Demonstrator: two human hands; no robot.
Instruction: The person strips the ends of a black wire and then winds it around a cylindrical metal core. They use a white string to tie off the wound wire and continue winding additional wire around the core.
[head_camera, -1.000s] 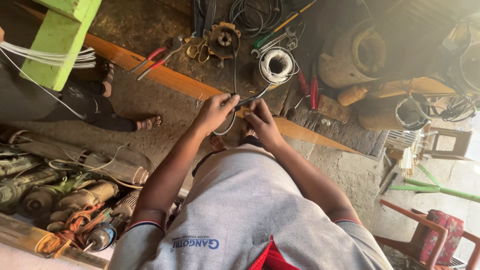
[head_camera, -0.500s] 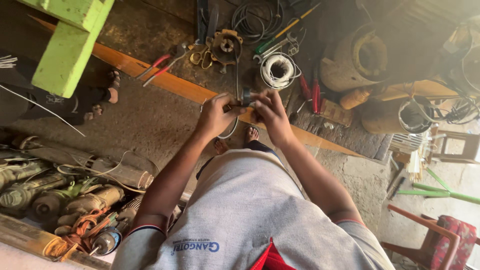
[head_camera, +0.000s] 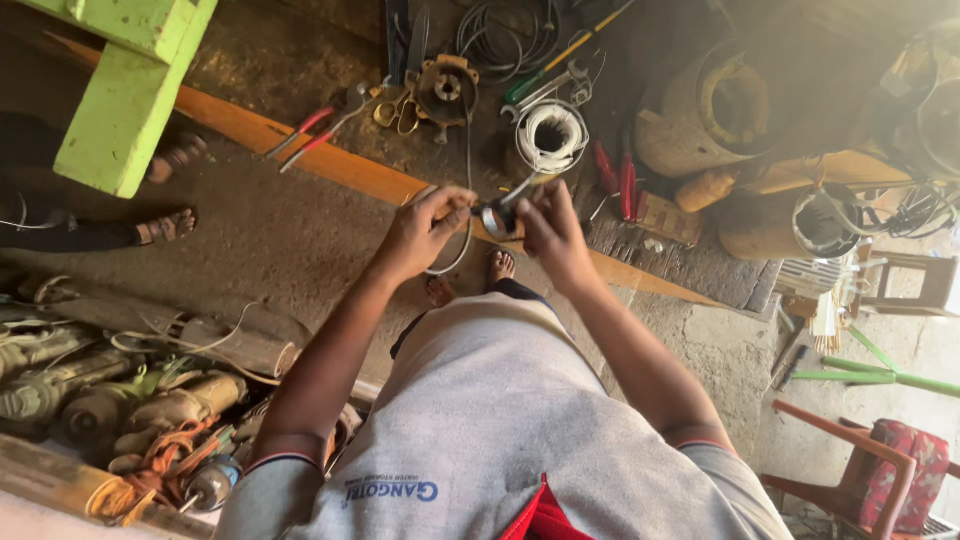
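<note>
My left hand (head_camera: 428, 228) and my right hand (head_camera: 548, 232) are held close together over the orange plank (head_camera: 330, 165). The left hand pinches a thin grey wire (head_camera: 462, 250) that hangs in a loop below it. The right hand grips a small dark round piece (head_camera: 495, 218) with a thin metal tool sticking up from it. My grey shirt (head_camera: 500, 430) fills the bottom, and my bare feet (head_camera: 498, 266) show beneath the hands.
A white wire coil (head_camera: 550, 135), a round metal motor part (head_camera: 445, 90), red-handled pliers (head_camera: 310, 130) and red screwdrivers (head_camera: 615, 175) lie beyond the plank. A green wooden frame (head_camera: 130, 90) stands upper left beside another person's sandalled feet (head_camera: 170, 225). Old motors (head_camera: 120, 400) lie lower left, a red chair (head_camera: 880, 470) lower right.
My hands stayed together on the wire and shifted slightly; the dark round piece now shows between them. The other person's legs moved towards the left edge.
</note>
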